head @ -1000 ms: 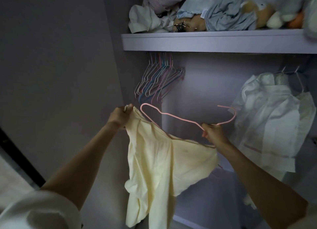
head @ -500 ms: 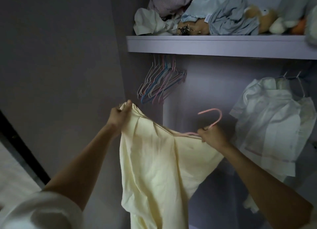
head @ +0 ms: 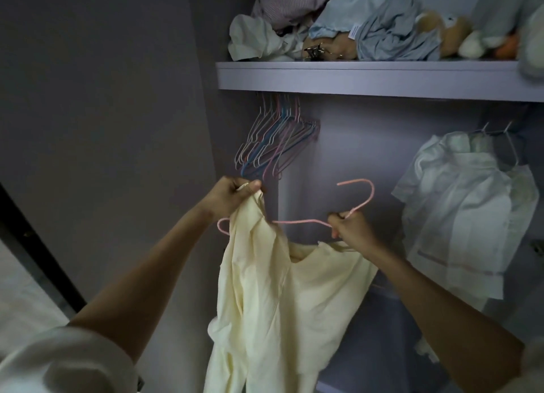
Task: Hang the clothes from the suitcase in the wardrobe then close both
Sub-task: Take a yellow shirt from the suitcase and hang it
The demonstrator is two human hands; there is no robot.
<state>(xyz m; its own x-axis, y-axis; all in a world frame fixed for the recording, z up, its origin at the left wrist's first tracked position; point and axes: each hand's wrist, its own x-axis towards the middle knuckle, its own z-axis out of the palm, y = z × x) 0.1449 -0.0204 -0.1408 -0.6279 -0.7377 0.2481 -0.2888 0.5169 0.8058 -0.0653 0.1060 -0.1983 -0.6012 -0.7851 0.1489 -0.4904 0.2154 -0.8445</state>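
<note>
I stand before the open wardrobe (head: pixel 368 80). A pale yellow garment (head: pixel 279 298) hangs between my hands. My left hand (head: pixel 232 196) pinches its top edge up high. My right hand (head: pixel 351 230) grips the neck of a pink wire hanger (head: pixel 300 222) together with the garment's other edge. The hanger's hook curls up to the right of that hand. Its left shoulder end pokes out left of the cloth, and part of its wire lies across the garment's opening. The suitcase is out of sight.
A bunch of empty wire hangers (head: pixel 273 145) hangs under the shelf at left. A white garment (head: pixel 465 216) hangs on a hanger at right. Crumpled clothes (head: pixel 368 24) and plush toys (head: pixel 459 36) lie piled on the shelf. A wardrobe side panel (head: pixel 103 127) stands on my left.
The hanger has swung from above the garment down into its opening, and its left end now sticks out past the cloth. My left hand has lifted the garment's edge slightly.
</note>
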